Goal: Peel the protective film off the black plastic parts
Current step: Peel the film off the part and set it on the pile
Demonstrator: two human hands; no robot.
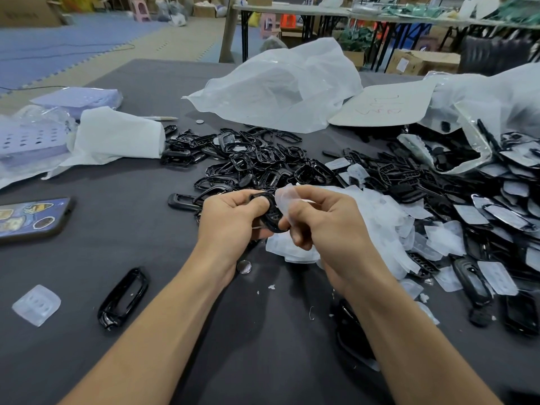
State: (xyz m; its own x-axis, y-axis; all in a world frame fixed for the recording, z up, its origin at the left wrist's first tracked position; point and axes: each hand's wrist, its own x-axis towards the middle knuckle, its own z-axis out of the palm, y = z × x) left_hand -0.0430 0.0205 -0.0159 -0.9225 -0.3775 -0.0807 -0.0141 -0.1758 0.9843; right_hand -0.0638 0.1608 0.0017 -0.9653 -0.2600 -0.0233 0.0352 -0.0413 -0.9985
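My left hand (233, 217) grips a small black plastic part (273, 216) above the middle of the dark table. My right hand (318, 220) pinches a translucent film (287, 200) that curls up off the part's right side. Behind my hands lies a heap of bare black frames (257, 162). To the right spreads a pile of black parts that carry white film (496, 211). A mound of loose peeled films (385, 226) sits just right of my right hand.
A phone (32, 219) lies at the left edge. One black frame (124, 298) and one loose film (36, 305) lie front left. A coin cell (244, 266) sits under my left wrist. White plastic bags (277, 86) and foam sheet (117, 135) fill the back.
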